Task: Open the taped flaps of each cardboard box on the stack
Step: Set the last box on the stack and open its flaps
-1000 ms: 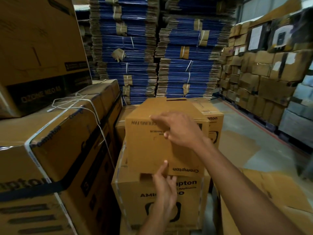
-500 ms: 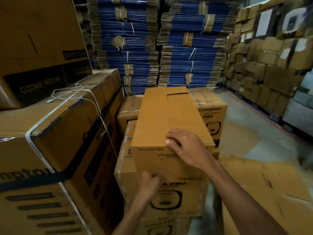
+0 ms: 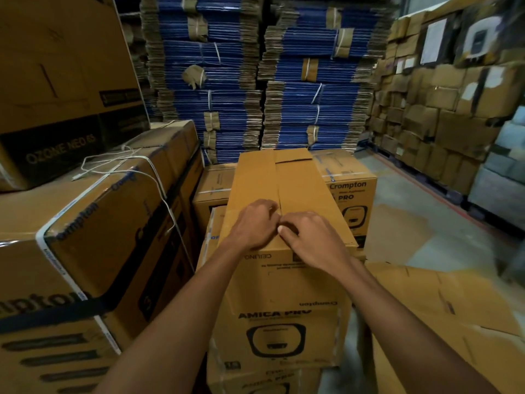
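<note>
Top box [image 3: 301, 189], closed: left hand [image 3: 253, 224] and right hand [image 3: 311, 241] meet on centre seam [image 3: 277, 180], fingers curled; each grip's contents cannot be told.

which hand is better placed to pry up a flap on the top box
Left, likely: the left hand curls its fingers right at the seam of the top box. The right hand rests on the other flap, thumb toward the seam.

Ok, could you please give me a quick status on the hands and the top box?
Left hand and right hand both on top box, fingers curled at its centre seam; grip unclear. Flaps shut. Nothing blocking them.
</note>
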Demonstrator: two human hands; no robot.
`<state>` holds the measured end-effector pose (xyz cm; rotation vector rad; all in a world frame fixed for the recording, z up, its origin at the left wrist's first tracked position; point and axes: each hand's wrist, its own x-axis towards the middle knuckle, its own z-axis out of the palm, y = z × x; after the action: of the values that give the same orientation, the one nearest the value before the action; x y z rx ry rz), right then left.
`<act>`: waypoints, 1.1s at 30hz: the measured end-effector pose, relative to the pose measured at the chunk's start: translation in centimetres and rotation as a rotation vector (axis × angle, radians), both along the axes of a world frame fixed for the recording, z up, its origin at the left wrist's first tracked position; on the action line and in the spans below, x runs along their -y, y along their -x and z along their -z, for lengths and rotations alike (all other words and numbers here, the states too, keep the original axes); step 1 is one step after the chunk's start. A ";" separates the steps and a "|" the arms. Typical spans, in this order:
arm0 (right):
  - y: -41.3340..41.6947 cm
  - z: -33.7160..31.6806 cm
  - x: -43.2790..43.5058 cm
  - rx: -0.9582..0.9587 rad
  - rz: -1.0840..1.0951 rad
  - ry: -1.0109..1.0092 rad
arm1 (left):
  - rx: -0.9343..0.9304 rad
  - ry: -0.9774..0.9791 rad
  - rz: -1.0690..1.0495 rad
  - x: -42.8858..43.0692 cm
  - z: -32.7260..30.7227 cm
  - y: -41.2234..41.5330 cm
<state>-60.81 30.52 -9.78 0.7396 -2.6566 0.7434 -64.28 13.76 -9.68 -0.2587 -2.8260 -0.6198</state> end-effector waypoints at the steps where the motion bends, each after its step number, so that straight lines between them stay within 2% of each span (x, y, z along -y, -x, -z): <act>1: 0.5 -0.2 0.0 -0.006 0.023 -0.028 | -0.016 0.005 -0.004 -0.2 0.2 0.3; 9: 3.7 -0.8 1.8 0.158 0.151 -0.195 | -0.011 0.019 -0.017 0.5 0.9 0.8; 13: 4.5 -1.3 1.8 0.207 0.166 -0.200 | -0.017 0.042 -0.008 0.5 1.0 0.7; 20: 3.9 -1.6 2.2 0.169 0.195 -0.208 | -0.022 0.051 0.007 0.5 1.3 0.7; 24: 3.4 -3.9 2.7 0.185 0.182 -0.287 | -0.031 0.060 0.040 0.8 1.1 0.4; 28: 3.1 -7.4 3.1 0.110 0.137 -0.396 | -0.020 0.137 0.044 0.5 0.9 -0.2; 33: 3.2 -9.1 3.5 0.226 0.177 -0.578 | 0.084 0.093 0.238 -0.4 0.5 -0.6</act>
<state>-64.02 27.05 -0.70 0.5557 -3.1275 -0.0030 -63.66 14.18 -10.14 -0.6063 -2.9334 -0.5571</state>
